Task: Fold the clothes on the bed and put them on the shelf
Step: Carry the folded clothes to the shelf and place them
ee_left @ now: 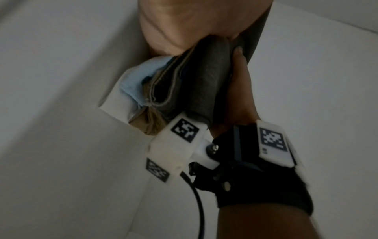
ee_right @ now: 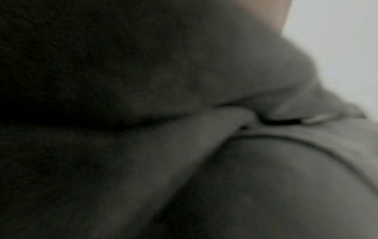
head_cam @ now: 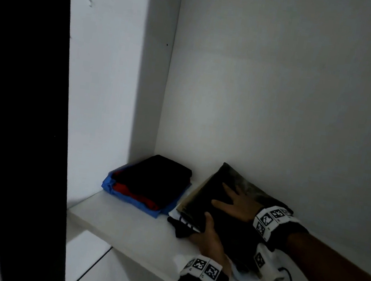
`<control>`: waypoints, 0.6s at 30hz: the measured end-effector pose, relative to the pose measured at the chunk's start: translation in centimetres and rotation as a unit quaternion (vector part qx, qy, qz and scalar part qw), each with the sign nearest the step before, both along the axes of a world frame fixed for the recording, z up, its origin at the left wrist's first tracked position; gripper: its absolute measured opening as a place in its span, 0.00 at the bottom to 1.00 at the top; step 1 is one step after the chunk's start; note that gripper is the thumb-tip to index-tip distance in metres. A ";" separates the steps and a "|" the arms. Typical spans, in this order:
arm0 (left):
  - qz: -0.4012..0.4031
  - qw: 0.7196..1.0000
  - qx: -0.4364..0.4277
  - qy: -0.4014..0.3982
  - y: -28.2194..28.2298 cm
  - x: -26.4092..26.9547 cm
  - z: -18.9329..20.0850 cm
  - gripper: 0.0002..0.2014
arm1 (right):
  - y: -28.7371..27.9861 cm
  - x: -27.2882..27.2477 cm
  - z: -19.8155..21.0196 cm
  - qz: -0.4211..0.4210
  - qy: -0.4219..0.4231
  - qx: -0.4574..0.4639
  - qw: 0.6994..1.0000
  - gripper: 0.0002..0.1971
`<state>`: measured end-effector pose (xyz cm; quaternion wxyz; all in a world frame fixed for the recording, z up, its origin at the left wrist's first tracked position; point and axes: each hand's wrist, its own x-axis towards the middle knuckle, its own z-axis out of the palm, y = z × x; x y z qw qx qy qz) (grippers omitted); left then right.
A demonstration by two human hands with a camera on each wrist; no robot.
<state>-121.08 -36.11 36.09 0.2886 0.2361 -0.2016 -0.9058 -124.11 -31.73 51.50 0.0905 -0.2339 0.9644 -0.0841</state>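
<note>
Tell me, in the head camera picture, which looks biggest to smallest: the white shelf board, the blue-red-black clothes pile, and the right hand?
1. White shelf board, the widest by far.
2. Blue-red-black clothes pile.
3. Right hand, lying flat on the dark pile; it sits nearer the camera, yet it looks smallest.

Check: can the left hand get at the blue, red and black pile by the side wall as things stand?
Probably yes, once freed. The left hand grips the front edge of the dark folded stack; the bare shelf between it and the blue, red and black pile leaves the way open.
</note>
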 end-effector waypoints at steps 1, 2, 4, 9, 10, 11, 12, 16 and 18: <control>0.000 1.000 0.016 0.001 -0.1 0.2 1.3 0.54 | 0.1 -0.3 0.1 0.006 -0.003 -0.006 1.000 0.62; 0.003 1.000 0.031 0.002 0.0 0.5 2.5 0.56 | 0.0 -1.2 -0.2 0.008 -0.001 -0.008 1.000 0.63; 0.003 0.999 0.046 0.001 -0.2 0.7 3.7 0.57 | -0.3 -2.2 -0.3 0.011 -0.003 -0.007 1.000 0.58; 0.006 0.999 0.031 -0.013 -0.9 -1.2 3.3 0.63 | -1.0 -4.2 -0.6 0.005 -0.004 0.001 1.000 0.48; 0.008 0.999 0.030 -0.017 -1.0 -1.4 3.1 0.64 | -1.1 -4.5 -0.7 0.006 -0.006 0.000 1.000 0.48; 0.009 0.999 0.024 -0.023 -1.3 -1.1 3.3 0.65 | -1.1 -4.4 -0.7 0.006 -0.006 0.002 1.000 0.49; 0.008 1.000 0.007 -0.029 -1.4 -0.6 3.6 0.66 | -1.0 -4.4 -0.8 0.007 -0.006 0.003 1.000 0.53; -0.048 0.991 -0.105 -0.064 -1.5 2.6 5.3 0.72 | -0.6 -4.2 -1.2 0.022 -0.008 -0.012 1.000 0.60; -0.046 0.960 -0.207 -0.183 -1.3 4.6 7.4 0.61 | -0.6 -4.5 -1.4 0.021 -0.006 -0.011 1.000 0.60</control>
